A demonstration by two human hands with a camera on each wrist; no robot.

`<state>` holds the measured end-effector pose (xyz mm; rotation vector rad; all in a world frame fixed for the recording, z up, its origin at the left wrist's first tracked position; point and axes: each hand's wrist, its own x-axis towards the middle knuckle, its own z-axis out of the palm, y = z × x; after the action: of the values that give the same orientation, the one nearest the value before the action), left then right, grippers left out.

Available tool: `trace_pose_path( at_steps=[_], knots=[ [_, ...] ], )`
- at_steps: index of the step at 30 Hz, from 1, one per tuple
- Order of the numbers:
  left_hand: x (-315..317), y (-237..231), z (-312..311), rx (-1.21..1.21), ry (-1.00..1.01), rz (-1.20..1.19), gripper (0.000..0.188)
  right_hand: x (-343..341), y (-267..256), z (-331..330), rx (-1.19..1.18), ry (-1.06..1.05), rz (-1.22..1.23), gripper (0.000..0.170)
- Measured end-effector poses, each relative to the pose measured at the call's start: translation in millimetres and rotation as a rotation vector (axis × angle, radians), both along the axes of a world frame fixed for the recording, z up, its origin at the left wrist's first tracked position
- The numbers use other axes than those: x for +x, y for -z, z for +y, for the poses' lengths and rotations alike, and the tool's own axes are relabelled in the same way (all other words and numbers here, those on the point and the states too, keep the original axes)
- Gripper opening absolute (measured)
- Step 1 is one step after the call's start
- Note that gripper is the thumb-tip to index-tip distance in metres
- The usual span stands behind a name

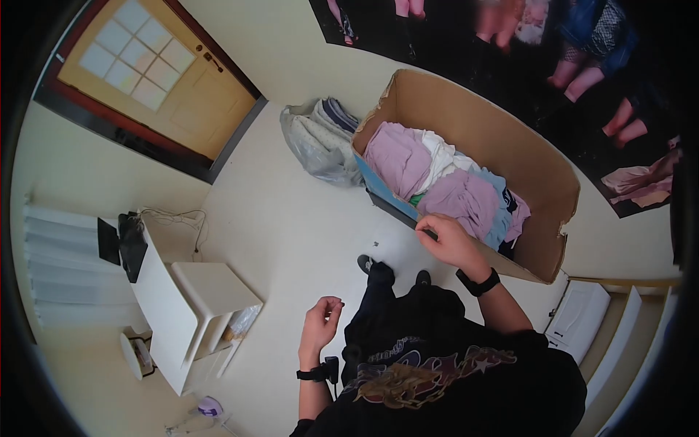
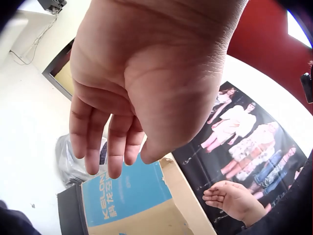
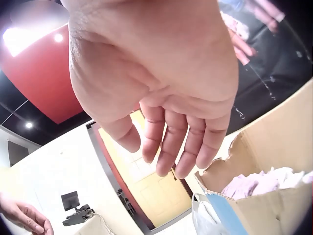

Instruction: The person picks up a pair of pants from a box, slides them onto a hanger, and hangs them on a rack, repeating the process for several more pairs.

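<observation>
A tall cardboard box (image 1: 542,182) stands in front of the person, with pink, white and light blue clothes (image 1: 466,200) heaped inside. The right hand (image 1: 453,244) hovers by the box's near edge, its fingers loosely bent and nothing in them. Lower and to the left, the left hand (image 1: 321,325) is held in the air in front of the body, also without anything in its grasp. In the left wrist view, the fingers (image 2: 93,142) hang relaxed before the box's blue printed panel (image 2: 127,188). The right wrist view shows spread, slack fingers (image 3: 171,142).
A clear plastic bag (image 1: 320,146) of folded fabric sits against the box's left side. To the left stands a white desk (image 1: 167,313) with a monitor and cables. A door (image 1: 145,80) is at upper left, white shelving (image 1: 611,349) at lower right, a large poster (image 1: 466,65) behind the box.
</observation>
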<state>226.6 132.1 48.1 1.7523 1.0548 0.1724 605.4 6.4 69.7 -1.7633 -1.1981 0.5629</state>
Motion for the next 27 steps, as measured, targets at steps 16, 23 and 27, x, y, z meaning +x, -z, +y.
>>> trace_pose_path(
  at_steps=[16, 23, 27],
  knots=[
    [109, 11, 180, -0.016, 0.259, -0.052, 0.023, 55, 69, 106, -0.275, 0.226, 0.231, 0.044],
    [118, 4, 175, -0.074, 0.198, 0.026, 0.022, 115, 178, 176, -0.500, 0.424, 0.581, 0.072],
    [120, -6, 173, -0.062, 0.105, 0.099, 0.024, 124, 236, 231, -0.445, 0.657, 0.619, 0.099]
  ],
)
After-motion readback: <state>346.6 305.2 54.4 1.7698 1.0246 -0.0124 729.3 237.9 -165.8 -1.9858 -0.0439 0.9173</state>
